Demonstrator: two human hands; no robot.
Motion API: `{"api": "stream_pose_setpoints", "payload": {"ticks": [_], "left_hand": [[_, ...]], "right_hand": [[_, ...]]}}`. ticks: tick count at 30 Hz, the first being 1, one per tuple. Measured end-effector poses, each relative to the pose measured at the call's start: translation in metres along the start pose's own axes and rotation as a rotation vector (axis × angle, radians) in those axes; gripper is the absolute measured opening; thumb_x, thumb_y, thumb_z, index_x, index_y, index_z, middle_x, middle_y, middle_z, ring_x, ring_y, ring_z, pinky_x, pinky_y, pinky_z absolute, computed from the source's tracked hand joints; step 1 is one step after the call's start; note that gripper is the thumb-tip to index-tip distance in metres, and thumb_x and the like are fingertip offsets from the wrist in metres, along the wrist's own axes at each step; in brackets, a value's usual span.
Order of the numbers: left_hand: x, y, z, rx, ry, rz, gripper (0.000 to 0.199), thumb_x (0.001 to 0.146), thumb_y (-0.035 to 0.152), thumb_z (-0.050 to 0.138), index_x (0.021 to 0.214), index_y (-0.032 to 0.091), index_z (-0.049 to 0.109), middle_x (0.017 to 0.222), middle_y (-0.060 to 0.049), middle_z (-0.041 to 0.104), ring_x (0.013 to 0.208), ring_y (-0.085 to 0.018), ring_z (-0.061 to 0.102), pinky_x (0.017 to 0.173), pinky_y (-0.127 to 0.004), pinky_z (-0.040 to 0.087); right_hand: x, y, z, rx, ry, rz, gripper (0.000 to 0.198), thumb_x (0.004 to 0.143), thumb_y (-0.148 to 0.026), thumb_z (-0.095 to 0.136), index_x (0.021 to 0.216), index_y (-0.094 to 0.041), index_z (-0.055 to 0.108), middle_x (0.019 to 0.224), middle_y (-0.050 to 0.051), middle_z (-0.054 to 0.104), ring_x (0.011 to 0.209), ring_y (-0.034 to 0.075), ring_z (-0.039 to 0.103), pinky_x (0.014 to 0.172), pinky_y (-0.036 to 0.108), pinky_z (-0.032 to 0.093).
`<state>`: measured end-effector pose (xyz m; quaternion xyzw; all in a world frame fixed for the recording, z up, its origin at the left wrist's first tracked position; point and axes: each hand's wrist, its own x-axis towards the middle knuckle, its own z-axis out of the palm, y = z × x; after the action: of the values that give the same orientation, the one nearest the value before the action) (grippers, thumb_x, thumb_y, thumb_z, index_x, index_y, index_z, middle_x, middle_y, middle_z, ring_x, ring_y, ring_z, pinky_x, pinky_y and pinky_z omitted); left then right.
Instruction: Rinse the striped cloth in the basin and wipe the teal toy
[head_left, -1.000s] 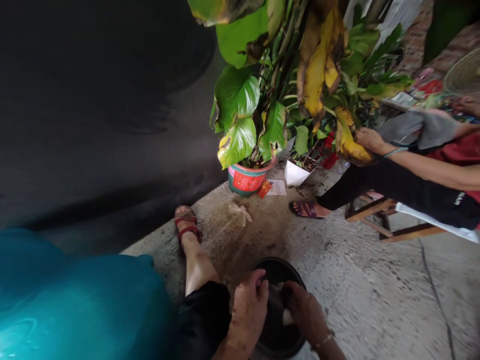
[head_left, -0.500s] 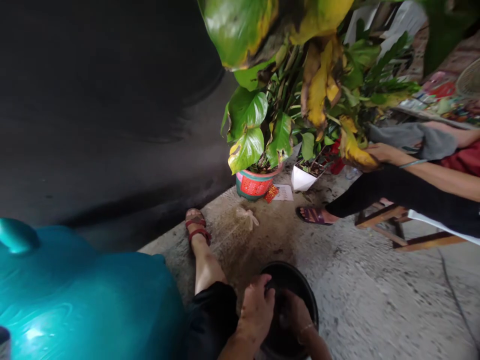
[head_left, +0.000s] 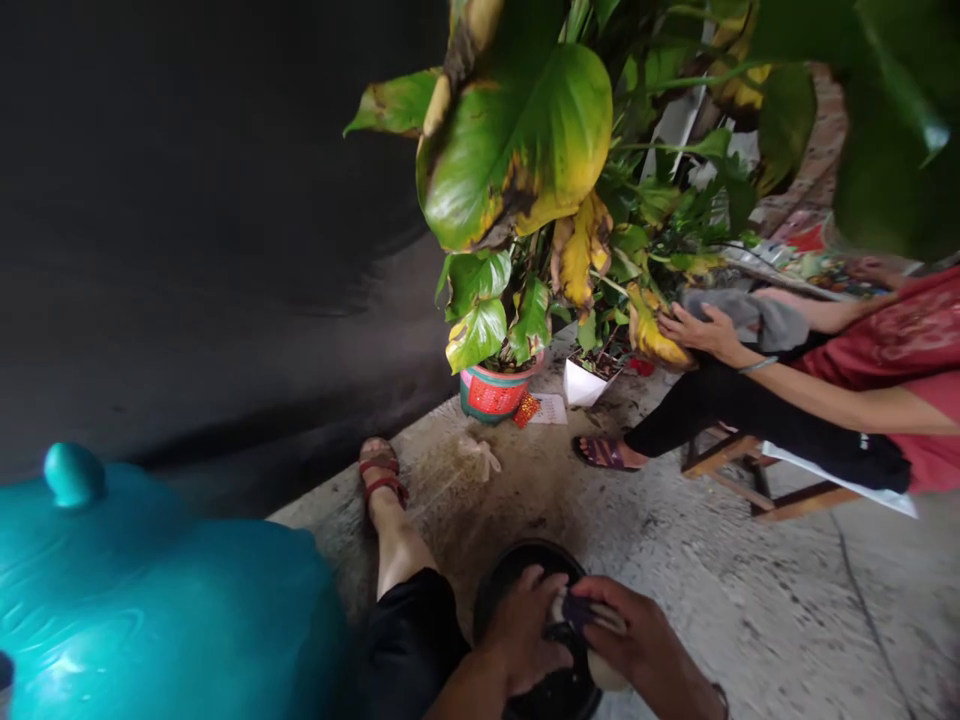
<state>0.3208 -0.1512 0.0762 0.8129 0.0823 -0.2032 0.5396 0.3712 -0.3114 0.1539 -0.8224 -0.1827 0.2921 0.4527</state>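
Over a black basin [head_left: 499, 590] on the concrete floor [head_left: 712, 600], the left hand [head_left: 525, 635] and right hand [head_left: 645, 645] clamp fingers on a small pale object [head_left: 592, 615], seemingly rinsing it; turning it over seems next. The object is mostly hidden, the basin's inside dark. Beyond, another person's hand [head_left: 701, 330] touches a potted plant [head_left: 517, 180].

Both hands low in frame, around 6 o'clock, close together, fingertips nearly meeting. Left hand [head_left: 525, 635] comes in from 7 o'clock, palm down, fingers [head_left: 541, 592] spread and curled, pointing toward 1 o'clock. Right hand [head_left: 643, 640] enters from 5 o'clock, back of hand up, fingers bent inward toward 10 o'clock, pinching something small, can't tell what. Left forearm angles up from bottom edge. Left leg stretches toward 12 o'clock, foot [head_left: 379, 470] in sandal.
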Motion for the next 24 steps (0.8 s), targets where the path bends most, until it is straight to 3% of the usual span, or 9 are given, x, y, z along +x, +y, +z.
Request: {"api": "stream_pose_setpoints", "payload": {"ticks": [2,4,9,13,16,20,24], "left_hand": [[0.0,0.002,-0.001,-0.028,0.078,0.054,0.058,0.059,0.024,0.069,0.115,0.032,0.064,0.13,-0.001,0.054,0.117,-0.02,0.054,0.1,-0.029,0.041],[0.002,0.002,-0.003,-0.033,0.159,0.071,0.031,0.066,0.02,0.059,0.093,0.028,0.071,0.106,0.0,0.063,0.1,-0.015,0.058,0.089,-0.025,0.044],[0.007,0.0,-0.006,-0.039,0.26,0.057,0.032,0.063,0.006,0.046,0.079,0.022,0.069,0.092,0.0,0.062,0.09,-0.013,0.057,0.082,-0.024,0.043],[0.005,0.002,-0.008,-0.044,0.26,0.039,0.031,0.06,0.006,0.048,0.078,0.021,0.069,0.086,0.001,0.062,0.086,-0.014,0.056,0.081,-0.025,0.042],[0.004,0.004,-0.009,-0.065,0.265,0.022,0.029,0.061,0.009,0.05,0.08,0.021,0.068,0.083,0.001,0.061,0.083,-0.014,0.056,0.08,-0.026,0.041],[0.006,0.002,-0.009,-0.139,0.251,0.007,0.026,0.06,0.01,0.051,0.078,0.019,0.068,0.077,0.002,0.061,0.078,-0.015,0.056,0.073,-0.026,0.042],[0.009,-0.003,-0.008,-0.247,0.257,-0.052,0.025,0.061,0.014,0.053,0.081,0.019,0.068,0.074,0.003,0.064,0.075,-0.016,0.058,0.069,-0.027,0.044]], "right_hand": [[0.0,0.003,-0.001,0.033,0.022,0.006,0.034,0.073,-0.03,0.057,0.104,-0.025,0.067,0.098,0.001,0.07,0.091,0.02,0.064,0.082,0.028,0.048],[0.002,0.019,-0.001,0.062,0.058,0.002,0.037,0.072,-0.033,0.059,0.107,-0.024,0.066,0.1,0.001,0.07,0.093,0.021,0.064,0.083,0.028,0.048],[0.006,0.094,0.01,0.055,0.233,0.037,0.049,0.063,-0.043,0.069,0.107,-0.021,0.067,0.109,0.008,0.069,0.105,0.028,0.063,0.093,0.037,0.049],[0.009,0.135,0.041,0.074,0.32,-0.122,0.078,0.061,-0.042,0.073,0.131,-0.018,0.051,0.139,0.013,0.049,0.133,0.029,0.041,0.113,0.045,0.029],[0.019,0.135,0.069,0.131,0.299,-0.139,0.092,0.062,-0.036,0.069,0.144,-0.017,0.031,0.149,0.012,0.036,0.139,0.026,0.031,0.115,0.045,0.026],[0.037,0.119,0.096,0.291,0.328,-0.077,0.102,0.062,-0.033,0.068,0.148,-0.016,0.015,0.139,0.013,0.048,0.128,0.025,0.047,0.108,0.041,0.037],[0.036,0.108,0.1,0.508,0.359,-0.023,0.095,0.07,-0.04,0.064,0.148,-0.021,0.014,0.131,0.01,0.056,0.119,0.024,0.055,0.101,0.038,0.045]]}}
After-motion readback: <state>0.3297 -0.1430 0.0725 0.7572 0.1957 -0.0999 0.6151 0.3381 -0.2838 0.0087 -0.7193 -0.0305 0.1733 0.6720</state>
